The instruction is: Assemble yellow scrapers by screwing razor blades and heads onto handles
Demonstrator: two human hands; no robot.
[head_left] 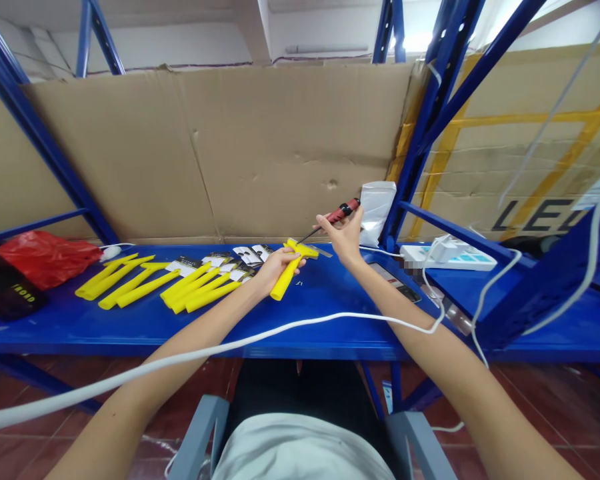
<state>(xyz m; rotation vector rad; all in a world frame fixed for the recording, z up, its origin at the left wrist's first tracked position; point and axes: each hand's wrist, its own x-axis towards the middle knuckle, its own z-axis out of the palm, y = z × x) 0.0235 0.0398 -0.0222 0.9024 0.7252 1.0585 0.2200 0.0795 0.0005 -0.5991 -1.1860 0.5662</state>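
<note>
My left hand (276, 268) is closed around a yellow scraper (286, 279), whose handle slants down toward me and whose thin metal blade (321, 250) points right. In my right hand (347, 235) is a screwdriver (341, 212) with a red and black handle, tilted so that its dark shaft runs down left to the scraper's head. Whether the tip sits in a screw is too small to tell. Left of my left hand lie several more yellow scrapers (195, 287), some with black and white cards at their heads. Tiny bits (299, 283) rest on the blue shelf (330, 333).
A white cable (280, 327) crosses in front of my forearms. At the right are a power strip (447, 257) and a phone (395, 281). A white pouch (377, 212) leans by the blue post. A red plastic bag (50, 260) lies left. Cardboard (280, 153) stands behind.
</note>
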